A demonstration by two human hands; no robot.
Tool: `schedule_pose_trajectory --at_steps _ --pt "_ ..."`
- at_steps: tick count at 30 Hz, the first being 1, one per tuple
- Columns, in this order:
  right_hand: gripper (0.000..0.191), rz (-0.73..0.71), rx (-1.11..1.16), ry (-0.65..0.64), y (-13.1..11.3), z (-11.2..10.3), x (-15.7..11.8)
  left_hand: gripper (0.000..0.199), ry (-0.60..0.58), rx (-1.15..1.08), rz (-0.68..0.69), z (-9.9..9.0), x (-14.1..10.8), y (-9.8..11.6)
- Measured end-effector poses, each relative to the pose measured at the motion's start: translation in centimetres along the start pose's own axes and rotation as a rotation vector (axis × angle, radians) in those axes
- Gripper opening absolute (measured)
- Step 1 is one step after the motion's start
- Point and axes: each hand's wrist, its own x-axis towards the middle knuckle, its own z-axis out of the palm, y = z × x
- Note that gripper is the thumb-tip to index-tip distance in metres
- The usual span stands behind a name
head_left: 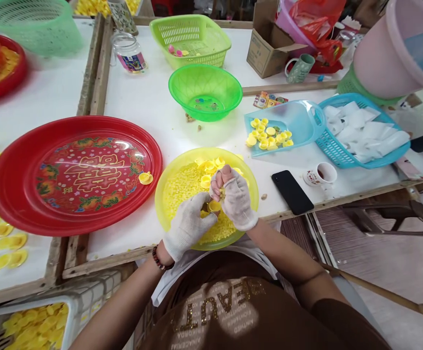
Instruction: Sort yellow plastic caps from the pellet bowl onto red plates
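Note:
A yellow bowl (171, 184) full of small yellow beads, with several yellow cups at its far side, stands in front of me. Above its beads, my gloved left hand (191, 221) pinches a small yellow cup (214, 206) between thumb and fingers. Just to the right, my right hand (233, 197), in a glove with bare fingertips, is curled closed over the bowl; what it holds is hidden in the fingers. A large red tray (25, 160) with a printed pattern lies to the left, with one yellow piece (145, 178) near its right edge.
Behind the bowl stand a green bowl (205, 92) and a green basket (189, 41). To the right are a blue scoop (299, 121) with yellow cups, a blue basket (346, 150) of white pieces, a black phone (292, 192) and a cup (320, 175). A jar (128, 53) is farther back.

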Motion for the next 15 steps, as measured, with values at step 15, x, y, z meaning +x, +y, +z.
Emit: schedule_pose_trajectory --at_steps 15 --pt "0.050 0.008 -0.154 -0.007 -0.6 -1.8 -0.6 0.020 0.043 0.108 0.073 -1.0 -0.5 -0.6"
